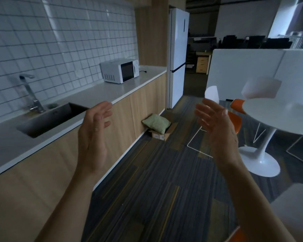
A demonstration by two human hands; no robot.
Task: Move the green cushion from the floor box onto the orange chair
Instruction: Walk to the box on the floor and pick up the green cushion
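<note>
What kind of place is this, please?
Probably an office kitchenette: a white microwave oven on the pale countertop, a steel sink below white wall tiles, a tall white fridge, and dark desks behind.

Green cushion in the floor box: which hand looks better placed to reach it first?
Left, marginally. The green cushion lies in the box against the cabinet side, the side of the left hand. The right hand is raised nearer the orange chair. Both are open, empty and far off.
</note>
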